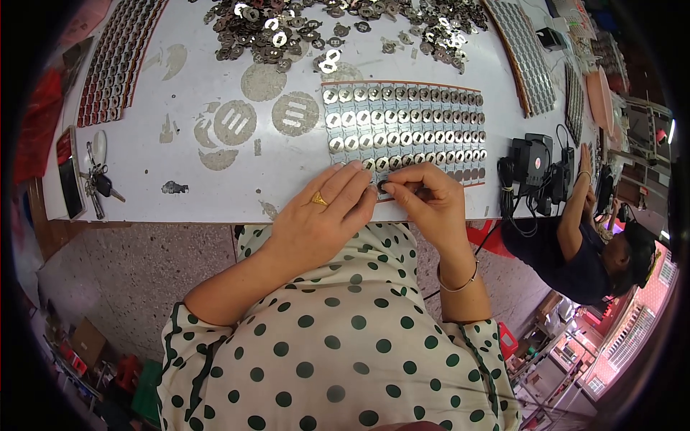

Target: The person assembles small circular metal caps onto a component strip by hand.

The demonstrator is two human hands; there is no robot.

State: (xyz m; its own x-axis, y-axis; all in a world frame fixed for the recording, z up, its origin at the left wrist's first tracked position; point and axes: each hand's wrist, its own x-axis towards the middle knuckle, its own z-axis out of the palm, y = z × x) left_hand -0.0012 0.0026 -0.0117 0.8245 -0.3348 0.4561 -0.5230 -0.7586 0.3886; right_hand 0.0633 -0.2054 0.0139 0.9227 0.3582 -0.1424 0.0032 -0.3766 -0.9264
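Note:
A rectangular panel [402,118] lies on the table in front of me, its light-blue face carrying rows of shiny round metal discs with small dark slots. My left hand [327,205], with a gold ring, rests on the panel's near left corner, fingers stretched out and lying flat. Its thumb tip is close beside a small dark round metal piece [383,186]. Between thumb and forefinger of my right hand [435,201] that piece is pinched, at the panel's near edge. My right fingers partly cover it and the discs around it.
Loose metal discs [277,32] lie heaped along the far side. Similar panels [118,61] stand far left and far right [521,57]. Keys [104,184] and a phone [68,172] lie at left. Black adapters with cables [532,165] sit at right, near another person [582,251].

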